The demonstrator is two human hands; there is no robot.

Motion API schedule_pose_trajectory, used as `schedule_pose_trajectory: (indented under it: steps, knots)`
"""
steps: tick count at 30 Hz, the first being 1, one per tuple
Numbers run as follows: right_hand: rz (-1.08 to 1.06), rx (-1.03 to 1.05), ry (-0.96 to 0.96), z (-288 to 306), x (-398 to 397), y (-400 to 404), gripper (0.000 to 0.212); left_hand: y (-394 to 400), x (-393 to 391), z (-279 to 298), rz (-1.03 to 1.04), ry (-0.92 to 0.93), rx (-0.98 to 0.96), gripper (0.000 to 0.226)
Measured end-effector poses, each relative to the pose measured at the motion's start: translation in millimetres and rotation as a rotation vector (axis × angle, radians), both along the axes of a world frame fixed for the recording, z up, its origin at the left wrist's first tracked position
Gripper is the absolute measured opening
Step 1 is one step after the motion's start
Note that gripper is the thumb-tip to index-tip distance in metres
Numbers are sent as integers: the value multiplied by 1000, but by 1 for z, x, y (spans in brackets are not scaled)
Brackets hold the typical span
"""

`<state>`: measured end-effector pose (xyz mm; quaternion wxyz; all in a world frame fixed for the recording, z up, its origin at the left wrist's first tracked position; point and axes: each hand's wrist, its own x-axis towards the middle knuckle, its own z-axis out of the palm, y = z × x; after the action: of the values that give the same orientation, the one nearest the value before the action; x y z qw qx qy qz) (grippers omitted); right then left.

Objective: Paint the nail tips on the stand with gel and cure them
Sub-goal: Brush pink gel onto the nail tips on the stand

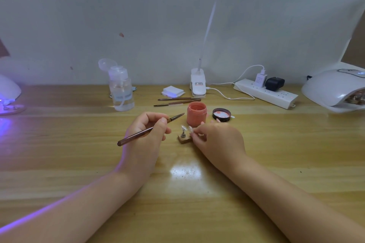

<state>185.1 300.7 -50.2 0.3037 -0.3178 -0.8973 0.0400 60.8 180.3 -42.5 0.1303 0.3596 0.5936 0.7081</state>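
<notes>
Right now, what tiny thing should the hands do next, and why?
Probably dip the brush into the open pink gel jar. The left hand holds the brush with its tip beside the jar, the lid is off, and the right hand steadies the stand, whose nail tips look clear, unpainted.

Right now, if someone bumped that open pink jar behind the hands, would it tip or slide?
The pink jar looks squat and wide-based, so it would probably slide rather than tip. Its lid lies beside it, so a hard knock could spill gel. The wooden table looks smooth and glossy, which likely lets it skid easily.
</notes>
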Motion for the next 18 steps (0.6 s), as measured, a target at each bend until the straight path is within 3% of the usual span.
schedule_pose_trajectory:
  steps: [5, 11, 18]
  knots:
    - [17, -35, 146, 2, 6, -2, 18, 0, 0, 12, 9, 50, -3, 14]
    - [89, -135, 169, 4, 8, -4, 13, 11, -7, 40, 22, 189, -31, 18]
    - [153, -137, 248, 3, 8, -3, 5, 58, -20, 72, 87, 494, -315, 17]
